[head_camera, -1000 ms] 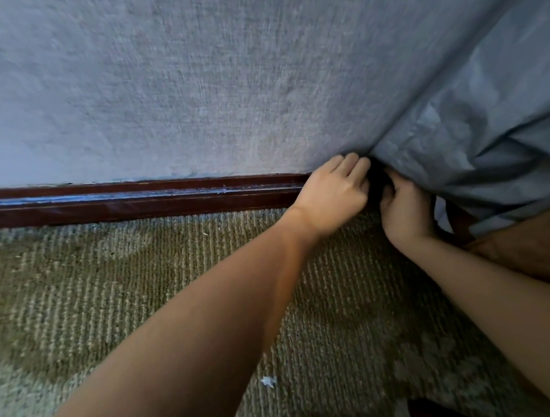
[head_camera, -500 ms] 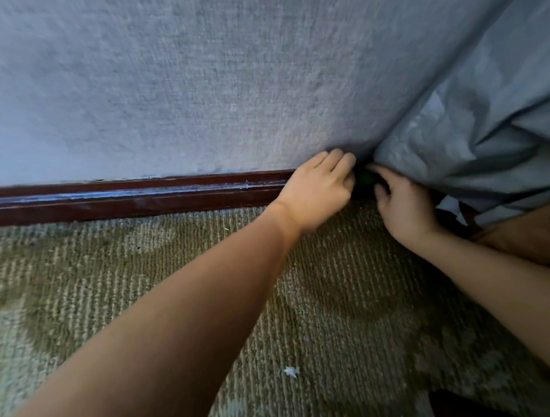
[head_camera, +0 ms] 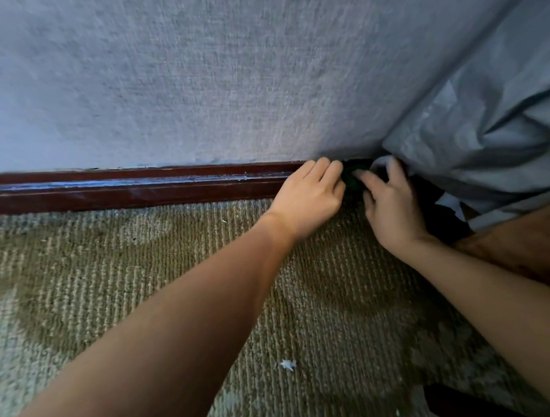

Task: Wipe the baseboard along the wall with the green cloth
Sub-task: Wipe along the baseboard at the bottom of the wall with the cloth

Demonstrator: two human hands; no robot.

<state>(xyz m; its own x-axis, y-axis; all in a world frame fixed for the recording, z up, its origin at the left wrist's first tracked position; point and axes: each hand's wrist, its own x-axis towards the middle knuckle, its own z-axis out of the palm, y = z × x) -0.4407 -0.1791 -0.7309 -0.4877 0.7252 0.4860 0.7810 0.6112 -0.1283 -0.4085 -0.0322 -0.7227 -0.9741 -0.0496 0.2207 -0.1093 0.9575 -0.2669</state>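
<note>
**Grip.** The index finger and thumb of my right hand were curled narrowly round the dark green bunched cloth. The cloth sat wedged against the glossy red-brown wooden baseboard, between my two hands. The fingers of my left hand lay close together and nearly straight, with the cloth at their 3 o'clock. Whether they gripped it, I could not tell.

**Hazards, as judged.**
- So little cloth showed that my bare fingertips, not the fabric, might have rubbed the wood.
- On a pull toward 9 o'clock the small wad could have slipped from so slight a pinch.
- The crumpled grey-blue fabric drape, at 2 o'clock of my right hand and touching it, could have snagged in the cloth or hidden the board's end, leaving that stretch unwiped.
- The ribbed olive-beige carpet, at 6 o'clock, could have dragged at the cloth's lower edge.

**Appearance.** The cloth was a shadowed lump, mostly hidden, its green barely legible. The baseboard was grooved, with a bluish sheen along its upper ledge.
</note>
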